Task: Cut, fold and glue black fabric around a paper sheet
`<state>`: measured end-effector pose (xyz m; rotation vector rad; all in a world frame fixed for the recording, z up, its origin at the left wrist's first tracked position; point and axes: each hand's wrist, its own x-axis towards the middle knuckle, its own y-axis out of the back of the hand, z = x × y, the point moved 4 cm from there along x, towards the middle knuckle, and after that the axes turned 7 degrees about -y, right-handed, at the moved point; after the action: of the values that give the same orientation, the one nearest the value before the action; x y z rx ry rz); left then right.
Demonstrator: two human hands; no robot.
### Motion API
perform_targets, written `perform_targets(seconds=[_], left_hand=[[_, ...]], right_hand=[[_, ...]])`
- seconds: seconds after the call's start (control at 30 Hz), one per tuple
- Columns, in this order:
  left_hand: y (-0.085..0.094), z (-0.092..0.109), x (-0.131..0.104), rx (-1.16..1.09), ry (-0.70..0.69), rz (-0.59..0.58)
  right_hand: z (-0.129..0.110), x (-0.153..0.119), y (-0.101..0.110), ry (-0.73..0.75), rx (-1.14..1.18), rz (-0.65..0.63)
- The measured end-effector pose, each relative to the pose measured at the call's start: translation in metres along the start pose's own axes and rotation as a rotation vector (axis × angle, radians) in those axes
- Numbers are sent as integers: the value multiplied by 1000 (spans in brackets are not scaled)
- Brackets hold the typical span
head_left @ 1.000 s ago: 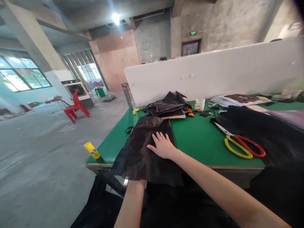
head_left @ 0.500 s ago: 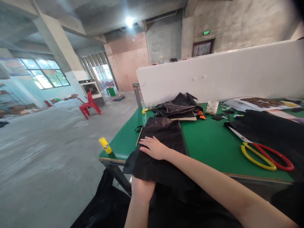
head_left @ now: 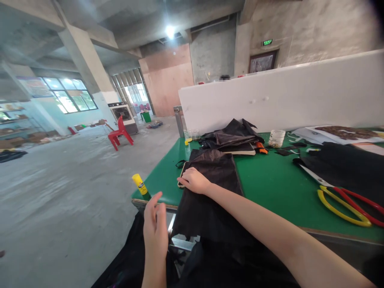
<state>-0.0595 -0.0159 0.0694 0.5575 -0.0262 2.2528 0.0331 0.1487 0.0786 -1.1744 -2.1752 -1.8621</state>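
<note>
Black cloth (head_left: 214, 164) lies over a flat board (head_left: 181, 182) at the left end of the green table (head_left: 264, 180) and hangs over the front edge. My right hand (head_left: 195, 181) rests on the cloth near the board's left edge, its fingers bent and closed; whatever may be under them is hidden. In the air before the table edge is my left hand (head_left: 156, 218), fingers apart and holding nothing. A yellow glue stick (head_left: 139, 185) stands at the table's left corner, just beyond my left fingertips.
Scissors (head_left: 345, 204) with yellow and red handles lie at the right beside more black cloth (head_left: 354, 166). Behind are a black cloth pile (head_left: 228, 134), an orange tool (head_left: 261, 148), a clear jar (head_left: 276, 138) and a white panel (head_left: 270, 102). A red chair (head_left: 120, 134) stands on the floor.
My left hand has come out from beneath the hanging cloth and moved left and up. My right hand has bent its fingers near the board's edge. The view has shifted slightly left.
</note>
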Motion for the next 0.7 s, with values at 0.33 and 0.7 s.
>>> perform_targets(seconds=[0.33, 0.7], left_hand=[[-37, 3, 15, 379, -165, -399], [-34, -15, 15, 37, 76, -356]], right_hand=[[0, 10, 10, 119, 27, -38], [68, -17, 34, -219, -36, 45]])
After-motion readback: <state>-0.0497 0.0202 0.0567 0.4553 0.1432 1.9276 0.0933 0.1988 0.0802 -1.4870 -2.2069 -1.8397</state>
